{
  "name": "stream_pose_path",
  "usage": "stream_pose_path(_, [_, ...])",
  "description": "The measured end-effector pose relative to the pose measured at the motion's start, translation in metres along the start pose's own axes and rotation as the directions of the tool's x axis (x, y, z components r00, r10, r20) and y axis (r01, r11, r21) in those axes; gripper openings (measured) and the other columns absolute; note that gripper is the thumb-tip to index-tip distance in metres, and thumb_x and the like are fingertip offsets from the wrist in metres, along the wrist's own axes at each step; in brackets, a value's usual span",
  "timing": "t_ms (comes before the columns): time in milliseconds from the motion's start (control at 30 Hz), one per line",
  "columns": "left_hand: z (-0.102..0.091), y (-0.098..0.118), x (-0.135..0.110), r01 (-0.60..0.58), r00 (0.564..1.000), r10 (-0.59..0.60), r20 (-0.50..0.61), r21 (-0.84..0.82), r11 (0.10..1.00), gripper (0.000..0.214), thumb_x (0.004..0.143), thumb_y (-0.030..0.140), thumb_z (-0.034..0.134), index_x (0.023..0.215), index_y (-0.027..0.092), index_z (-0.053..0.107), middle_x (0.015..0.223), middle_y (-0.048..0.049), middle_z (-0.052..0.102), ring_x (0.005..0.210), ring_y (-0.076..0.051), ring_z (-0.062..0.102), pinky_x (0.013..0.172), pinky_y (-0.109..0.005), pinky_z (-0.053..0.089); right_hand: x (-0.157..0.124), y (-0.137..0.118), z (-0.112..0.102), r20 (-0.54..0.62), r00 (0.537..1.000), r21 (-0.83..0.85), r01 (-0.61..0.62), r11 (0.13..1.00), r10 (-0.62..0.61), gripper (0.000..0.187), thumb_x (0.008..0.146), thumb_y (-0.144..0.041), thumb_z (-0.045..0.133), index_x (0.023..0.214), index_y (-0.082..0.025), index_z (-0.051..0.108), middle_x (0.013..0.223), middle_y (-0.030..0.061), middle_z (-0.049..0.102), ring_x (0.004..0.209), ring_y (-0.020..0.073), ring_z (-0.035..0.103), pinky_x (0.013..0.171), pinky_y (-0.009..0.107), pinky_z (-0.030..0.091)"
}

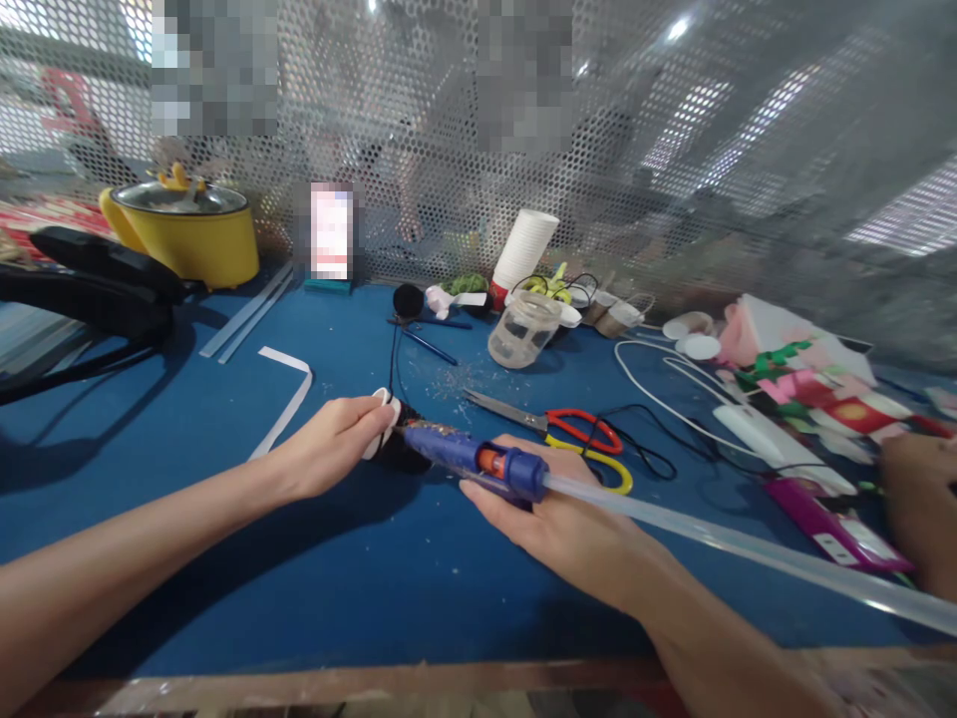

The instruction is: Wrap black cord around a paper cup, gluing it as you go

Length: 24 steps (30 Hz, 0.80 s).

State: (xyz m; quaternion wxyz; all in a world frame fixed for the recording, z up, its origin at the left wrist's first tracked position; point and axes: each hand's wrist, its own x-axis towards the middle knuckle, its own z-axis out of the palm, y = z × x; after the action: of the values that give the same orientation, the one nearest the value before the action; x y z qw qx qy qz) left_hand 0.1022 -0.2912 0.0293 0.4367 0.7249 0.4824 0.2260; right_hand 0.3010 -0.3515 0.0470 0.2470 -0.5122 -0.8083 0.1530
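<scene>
My right hand [568,529] is wrapped round a blue glue gun [449,449], with a long translucent glue stick [733,543] running out of its back. The nozzle points left, close to a small black-and-white piece [380,427] whose kind I cannot make out. Fingers of my left hand [336,439] pinch the white part of this piece. From the gap I cannot tell whether the nozzle touches it. Just beyond the gun lie scissors [549,424] with one red and one yellow handle. A white strip [291,404] lies bent beyond my left forearm.
At the back stand a yellow pot [198,234], a lit phone [331,234], stacked paper cups [523,249] and a tilted clear jar [523,329]. Cables and a purple box [837,524] lie right, near another person's hand [923,509]. A perforated metal screen [419,110] closes the back.
</scene>
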Motion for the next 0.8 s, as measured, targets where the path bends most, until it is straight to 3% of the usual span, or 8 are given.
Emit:
stream_pose_path(200, [-0.0001, -0.0007, 0.0002, -0.01, 1.0, 0.01, 0.008, 0.012, 1.0, 0.034, 0.082, 0.04, 0.029, 0.066, 0.016, 0.047, 0.057, 0.0026, 0.041, 0.055, -0.011, 0.036, 0.052, -0.023, 0.03, 0.0008, -0.0011, -0.0006, 0.064, 0.998, 0.025, 0.011, 1.0, -0.013, 0.021, 0.076, -0.023, 0.051, 0.059, -0.02, 0.04, 0.055, -0.0046, 0.047, 0.048, 0.0083, 0.044, 0.046, 0.019, 0.034])
stream_pose_path(367, [-0.0004, -0.001, 0.0006, -0.009, 1.0, 0.008, 0.004, 0.02, 1.0, 0.034, 0.081, 0.041, 0.03, 0.062, 0.017, 0.046, 0.055, 0.0026, 0.04, 0.053, -0.011, 0.035, 0.051, -0.023, 0.03, 0.0007, 0.0009, -0.0004, 0.009, 1.0, 0.01, -0.026, 1.0, 0.026, 0.017, 0.076, -0.027, 0.051, 0.063, -0.021, 0.043, 0.056, -0.0031, 0.05, 0.048, 0.0104, 0.046, 0.045, 0.021, 0.035])
stream_pose_path(600, [-0.0006, -0.0022, 0.0013, -0.017, 1.0, 0.017, -0.004, -0.007, 1.0, 0.034, 0.081, 0.04, 0.032, 0.066, 0.016, 0.051, 0.058, 0.0014, 0.046, 0.054, -0.011, 0.039, 0.051, -0.023, 0.032, -0.0007, 0.001, 0.0006, 0.056, 0.998, 0.025, 0.004, 1.0, -0.005, 0.02, 0.077, -0.025, 0.051, 0.06, -0.02, 0.041, 0.056, -0.0045, 0.047, 0.048, 0.0085, 0.043, 0.047, 0.019, 0.033])
stream_pose_path(800, [-0.0001, -0.0007, 0.0008, -0.006, 1.0, 0.006, -0.01, 0.001, 1.0, 0.035, 0.081, 0.04, 0.03, 0.064, 0.016, 0.049, 0.055, 0.0033, 0.041, 0.052, -0.011, 0.035, 0.05, -0.023, 0.03, -0.0006, -0.0009, 0.0007, 0.101, 0.995, 0.064, 0.009, 0.998, -0.016, 0.018, 0.078, -0.026, 0.049, 0.062, -0.019, 0.044, 0.059, -0.0044, 0.049, 0.049, 0.008, 0.044, 0.048, 0.019, 0.034])
